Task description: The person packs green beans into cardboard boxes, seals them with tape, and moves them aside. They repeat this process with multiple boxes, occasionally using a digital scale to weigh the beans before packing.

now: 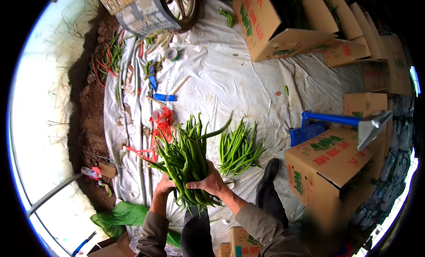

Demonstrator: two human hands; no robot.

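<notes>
A thick bunch of long green chili peppers (188, 157) is held upright between my two hands, over the white sheet. My left hand (164, 184) is wrapped round its left side, with most of its fingers hidden behind the peppers. From the right, my right hand (210, 181) grips the bunch, thumb laid across the front. A second pile of green chili peppers (240, 147) lies on the sheet just right of the held bunch. Red plastic ribbon (163, 126) lies loosely tangled to the left of the bunch.
Open cardboard boxes (259, 29) holding peppers stand at the far right. Nearer, a blue-handled tool (332, 118) extends over a cardboard box (330, 157). Tape (172, 54), scraps and loose red and green peppers (113, 55) lie left on the white sheet (230, 88). Green netting (126, 215) is lower left.
</notes>
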